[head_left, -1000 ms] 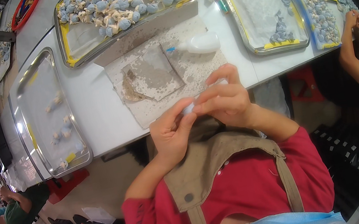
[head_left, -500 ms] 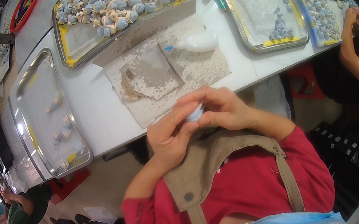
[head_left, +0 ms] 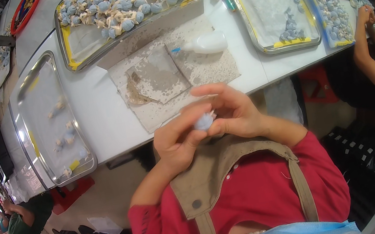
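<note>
Between my two hands, in front of my chest at the table's near edge, is a small rounded blue-and-cream figurine. My left hand pinches it from the left with thumb and fingers. My right hand closes on its right side, thumb against it, with the upper fingers raised and curved over. A pale bit sticks out at the piece's upper right; the fingers cover the rest. Beyond my hands, a white squeeze bottle with a blue tip lies on a stained cardboard sheet.
A metal tray at the back is piled with blue-and-cream pieces. The left tray carries a few similar ones. Grey-blue soft parts lie in the right tray. Another person's hands work at the far right; a red stool stands below.
My right hand's upper fingers have lifted and opened somewhat away from the figurine. More of the piece shows now, including its pale part. My left hand keeps nearly the same place.
</note>
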Tool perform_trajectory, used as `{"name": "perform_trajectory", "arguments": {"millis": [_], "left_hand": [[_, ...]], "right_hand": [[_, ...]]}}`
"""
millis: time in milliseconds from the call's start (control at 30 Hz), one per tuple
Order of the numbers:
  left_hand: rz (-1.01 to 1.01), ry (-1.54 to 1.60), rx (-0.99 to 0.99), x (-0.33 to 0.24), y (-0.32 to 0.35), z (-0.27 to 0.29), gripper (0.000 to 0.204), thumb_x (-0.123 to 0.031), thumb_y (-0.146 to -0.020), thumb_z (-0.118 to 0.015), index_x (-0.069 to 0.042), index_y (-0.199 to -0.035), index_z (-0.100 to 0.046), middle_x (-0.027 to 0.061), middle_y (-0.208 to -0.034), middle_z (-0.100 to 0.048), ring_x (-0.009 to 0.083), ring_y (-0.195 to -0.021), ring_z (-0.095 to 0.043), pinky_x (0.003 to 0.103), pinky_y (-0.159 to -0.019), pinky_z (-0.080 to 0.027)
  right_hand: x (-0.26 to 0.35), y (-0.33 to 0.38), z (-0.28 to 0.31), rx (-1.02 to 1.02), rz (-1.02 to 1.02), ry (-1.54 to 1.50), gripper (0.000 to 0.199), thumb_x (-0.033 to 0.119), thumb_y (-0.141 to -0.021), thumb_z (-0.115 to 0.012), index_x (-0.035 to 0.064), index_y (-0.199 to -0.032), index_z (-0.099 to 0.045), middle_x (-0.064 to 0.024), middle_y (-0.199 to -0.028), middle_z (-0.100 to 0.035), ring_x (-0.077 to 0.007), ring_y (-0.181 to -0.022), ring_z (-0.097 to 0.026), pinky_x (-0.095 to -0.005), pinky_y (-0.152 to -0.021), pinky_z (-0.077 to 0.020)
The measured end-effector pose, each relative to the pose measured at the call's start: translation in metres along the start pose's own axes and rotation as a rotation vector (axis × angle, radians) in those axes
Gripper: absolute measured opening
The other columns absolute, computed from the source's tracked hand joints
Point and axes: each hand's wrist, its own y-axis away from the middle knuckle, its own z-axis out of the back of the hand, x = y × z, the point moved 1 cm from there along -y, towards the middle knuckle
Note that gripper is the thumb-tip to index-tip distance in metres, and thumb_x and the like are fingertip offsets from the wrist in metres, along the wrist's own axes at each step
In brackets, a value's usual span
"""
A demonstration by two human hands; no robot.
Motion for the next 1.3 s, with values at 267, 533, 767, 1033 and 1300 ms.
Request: {"name": "perform_trajectory", "arguments": {"millis": [267, 533, 767, 1033, 1300], "left_hand": [[0.062, 0.081, -0.029, 0.004, 0.002, -0.003, 0.036, -0.001, -0.078, -0.065, 0.001, -0.113, -0.055, 0.0140, -0.115, -0.057, 0.0195, -0.102, -0.057, 0.029, -0.085, -0.047], [-0.020, -0.122, -0.025, 0.008, -0.001, -0.006, 0.032, -0.001, -0.077, -0.066, 0.000, -0.108, -0.059, 0.0125, -0.110, -0.061, 0.0172, -0.095, -0.060, 0.026, -0.080, -0.048], [0.037, -0.308, -0.078, -0.004, -0.002, 0.007, 0.027, -0.002, -0.075, -0.068, 0.000, -0.101, -0.062, 0.0121, -0.101, -0.064, 0.0172, -0.090, -0.062, 0.026, -0.078, -0.048], [0.043, -1.400, -0.874, -0.044, 0.013, 0.165, 0.027, -0.012, -0.075, -0.067, -0.006, -0.102, -0.064, 0.0091, -0.096, -0.065, 0.0193, -0.078, -0.061, 0.030, -0.073, -0.047], [0.061, -1.449, -0.732, -0.067, -0.030, 0.201, 0.018, -0.018, -0.078, -0.063, -0.005, -0.091, -0.065, 0.0093, -0.081, -0.065, 0.0233, -0.073, -0.062, 0.032, -0.068, -0.047]], "right_hand": [[-0.003, -0.001, 0.003, 0.018, -0.078, -0.104, 0.044, 0.003, -0.085, -0.055, 0.0027, -0.127, -0.041, -0.0080, -0.118, -0.051, -0.0155, -0.108, -0.050, -0.0309, -0.093, -0.0391], [-0.006, -0.002, 0.007, -0.021, -0.123, -0.186, 0.038, 0.004, -0.081, -0.056, 0.0005, -0.118, -0.045, -0.0174, -0.126, -0.048, -0.0208, -0.113, -0.049, -0.0353, -0.097, -0.0388], [-0.016, -0.011, 0.000, -0.082, -0.098, -0.191, 0.037, -0.001, -0.081, -0.055, 0.0021, -0.118, -0.049, -0.0103, -0.117, -0.054, -0.0161, -0.104, -0.053, -0.0299, -0.090, -0.0417], [-0.007, -0.025, 0.042, -0.536, 0.502, 0.927, 0.025, -0.006, -0.076, -0.058, 0.0010, -0.100, -0.061, -0.0116, -0.102, -0.062, -0.0231, -0.100, -0.055, -0.0302, -0.087, -0.0418], [-0.009, -0.029, 0.057, -0.633, 0.542, 1.021, 0.022, -0.007, -0.077, -0.058, 0.0010, -0.097, -0.061, -0.0087, -0.095, -0.063, -0.0221, -0.096, -0.054, -0.0288, -0.085, -0.0422]]}}
